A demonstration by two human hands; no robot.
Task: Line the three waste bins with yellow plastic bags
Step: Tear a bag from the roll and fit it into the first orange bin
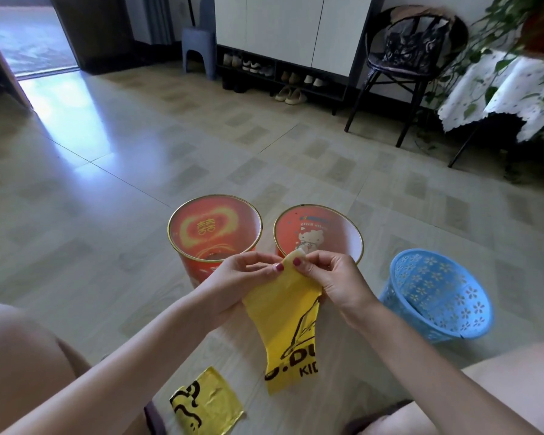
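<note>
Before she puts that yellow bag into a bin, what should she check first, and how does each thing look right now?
1. Both hands on the bag's top edge: ok. The left hand and right hand pinch the yellow bag at its upper end.
2. Bag mouth opened: not ok. It hangs flat and folded.
3. Bins unlined and ready: ok. The left red bin, the right red bin and the blue basket show no bag inside.
4. Bins upright: the red ones ok; the blue basket looks tilted.
5. Spare bag within reach: ok. A folded bag lies on the floor near her.
6. Third bag: cannot tell; none shows.
</note>
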